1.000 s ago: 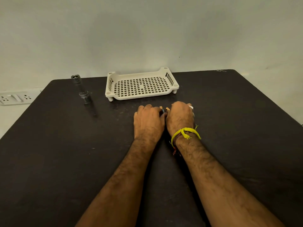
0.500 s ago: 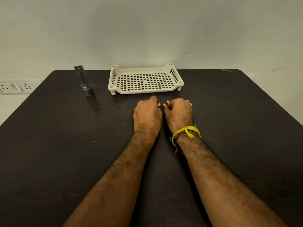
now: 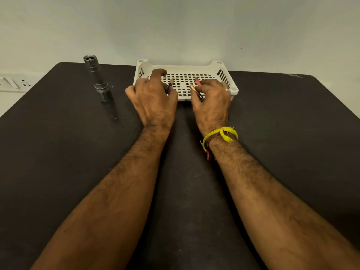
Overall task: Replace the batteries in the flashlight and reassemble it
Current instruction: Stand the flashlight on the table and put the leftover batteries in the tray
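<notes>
Batteries (image 3: 195, 88) gripped both hands (over tray (image 3: 234, 90)).

bare forearms, yellow wrist thread (image 3: 220, 134), finger ring (image 3: 227, 90)

You sit at a plain indoor worktable (image 3: 58, 162), dark and matte, pushed against a bare pale wall (image 3: 175, 26) with a white socket strip (image 3: 13, 82) mounted at left

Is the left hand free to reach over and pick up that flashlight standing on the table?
Probably not yet. Nothing lies between the left hand and the flashlight, which stands apart to its left, but the fingers already pinch a battery over the tray, so it would need setting down first.
</notes>
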